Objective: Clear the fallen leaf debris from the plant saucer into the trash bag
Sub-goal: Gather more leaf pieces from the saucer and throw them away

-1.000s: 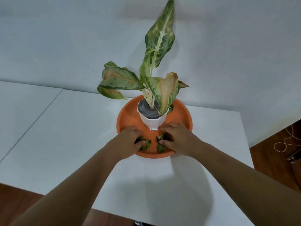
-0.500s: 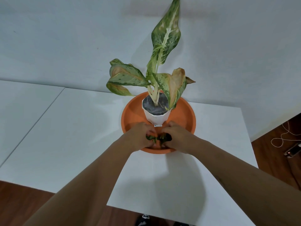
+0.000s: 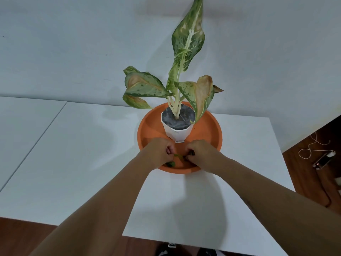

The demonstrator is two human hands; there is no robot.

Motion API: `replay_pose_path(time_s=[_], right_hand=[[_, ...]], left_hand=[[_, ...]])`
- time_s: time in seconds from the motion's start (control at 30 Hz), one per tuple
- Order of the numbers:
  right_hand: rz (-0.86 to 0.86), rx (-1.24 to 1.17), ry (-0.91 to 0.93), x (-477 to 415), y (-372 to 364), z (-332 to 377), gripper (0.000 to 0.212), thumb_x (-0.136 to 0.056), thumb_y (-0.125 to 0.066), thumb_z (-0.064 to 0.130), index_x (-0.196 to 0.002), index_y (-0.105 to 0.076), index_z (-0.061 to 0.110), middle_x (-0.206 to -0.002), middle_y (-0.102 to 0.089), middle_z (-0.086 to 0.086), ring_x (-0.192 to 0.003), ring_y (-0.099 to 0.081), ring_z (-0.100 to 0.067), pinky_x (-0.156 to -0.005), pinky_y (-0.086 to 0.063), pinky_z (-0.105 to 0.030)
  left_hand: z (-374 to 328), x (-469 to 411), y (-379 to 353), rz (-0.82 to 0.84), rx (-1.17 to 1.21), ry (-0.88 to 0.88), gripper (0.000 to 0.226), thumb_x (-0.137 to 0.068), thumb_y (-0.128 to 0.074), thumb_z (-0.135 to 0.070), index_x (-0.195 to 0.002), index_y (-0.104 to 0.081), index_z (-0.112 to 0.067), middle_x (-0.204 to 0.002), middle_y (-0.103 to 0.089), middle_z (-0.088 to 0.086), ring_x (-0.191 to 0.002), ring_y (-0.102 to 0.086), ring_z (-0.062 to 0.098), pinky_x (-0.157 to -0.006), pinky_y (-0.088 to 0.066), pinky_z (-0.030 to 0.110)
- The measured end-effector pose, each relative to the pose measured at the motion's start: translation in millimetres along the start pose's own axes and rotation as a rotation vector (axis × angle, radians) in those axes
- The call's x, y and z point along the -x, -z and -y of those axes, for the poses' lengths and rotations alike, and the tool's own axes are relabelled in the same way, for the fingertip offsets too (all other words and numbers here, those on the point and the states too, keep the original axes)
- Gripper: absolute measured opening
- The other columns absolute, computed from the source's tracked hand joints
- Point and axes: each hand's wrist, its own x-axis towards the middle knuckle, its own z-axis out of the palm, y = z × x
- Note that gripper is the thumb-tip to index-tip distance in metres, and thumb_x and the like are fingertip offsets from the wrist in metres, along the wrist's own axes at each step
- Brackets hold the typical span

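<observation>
**Both fists closed on leaf scraps at the near edge of the saucer**

The left hand is curled into a fist, fingers folded under, with a sliver of green leaf debris poking out from its thumb side toward the middle. The right hand is curled the same way, and something dark shows at its knuckles; it looks to be gripping scraps too, though what exactly cannot be told. The two fists sit just beside each other, nearly touching, low over the near part of the orange saucer.

One more green bit lies on the saucer floor under the left fist, on the side nearest the person. That piece is closest to the left hand, which would have to open to take it.

Just beyond the knuckles stands the white pot, with the plant leaning over it. The saucer rests on a white table. No trash bag is in view, so which way the hands must carry their load cannot be judged.
</observation>
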Motion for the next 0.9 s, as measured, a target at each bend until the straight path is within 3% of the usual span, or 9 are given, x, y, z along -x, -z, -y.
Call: replay_pose_path(time_s=[0.17, 0.33, 0.5, 0.63, 0.73, 0.9], right_hand=[[-0.049, -0.104, -0.086, 2, 10, -2, 0.014, -0.086, -0.062, 0.007, -0.094, -0.073, 0.007, -0.097, -0.071, -0.004, -0.079, -0.053, -0.009, -0.056, -0.035, -0.003], [-0.115, -0.209, -0.186, 7, 14, 0, 0.012, -0.086, -0.063, 0.009, -0.093, -0.073, 0.009, -0.086, -0.064, 0.003, -0.068, -0.052, -0.004, -0.057, -0.036, -0.011], [-0.107, -0.2, -0.245, 5, 7, 4, 0.013, -0.087, -0.063, 0.01, -0.093, -0.073, 0.012, -0.089, -0.064, 0.003, -0.073, -0.056, -0.007, -0.056, -0.037, -0.011], [-0.142, -0.155, -0.265, 3, 4, 5, 0.014, -0.087, -0.061, 0.009, -0.094, -0.073, 0.011, -0.094, -0.065, -0.001, -0.083, -0.059, -0.014, -0.061, -0.04, -0.013], [-0.274, -0.156, -0.293, 1, 7, 3, 0.011, -0.085, -0.063, 0.008, -0.092, -0.072, 0.007, -0.09, -0.065, -0.001, -0.083, -0.057, -0.015, -0.059, -0.035, -0.007], [-0.234, -0.096, -0.337, 3, 10, 1, 0.015, -0.086, -0.064, 0.012, -0.098, -0.071, 0.007, -0.104, -0.069, -0.007, -0.087, -0.055, -0.015, -0.07, -0.039, -0.021]], left_hand=[[3, 1, 16, 0.062, 0.056, 0.044, 0.013, -0.079, -0.07, -0.001, -0.076, -0.071, -0.014, -0.069, -0.064, -0.004, -0.067, -0.059, 0.008, -0.065, -0.05, 0.019], [2, 3, 24, 0.149, -0.001, 0.034, 0.008, -0.079, -0.074, -0.007, -0.084, -0.075, -0.013, -0.081, -0.071, 0.0, -0.078, -0.067, 0.013, -0.072, -0.055, 0.02], [-4, 2, 21, 0.26, -0.07, 0.03, 0.018, -0.072, -0.084, -0.029, -0.082, -0.075, -0.017, -0.082, -0.073, -0.002, -0.079, -0.068, 0.013, -0.067, -0.051, 0.021], [-5, 1, 20, 0.242, -0.145, -0.027, 0.004, -0.08, -0.074, -0.015, -0.079, -0.074, -0.018, -0.084, -0.072, -0.003, -0.08, -0.066, 0.015, -0.066, -0.049, 0.019], [-4, 0, 20, 0.238, -0.166, -0.068, 0.009, -0.082, -0.069, -0.009, -0.08, -0.075, -0.016, -0.085, -0.072, -0.001, -0.078, -0.062, 0.01, -0.059, -0.04, 0.012], [2, -3, 22, 0.205, -0.155, -0.105, 0.011, -0.081, -0.068, -0.007, -0.079, -0.077, -0.013, -0.08, -0.072, -0.002, -0.074, -0.062, 0.009, -0.059, -0.04, 0.01]])
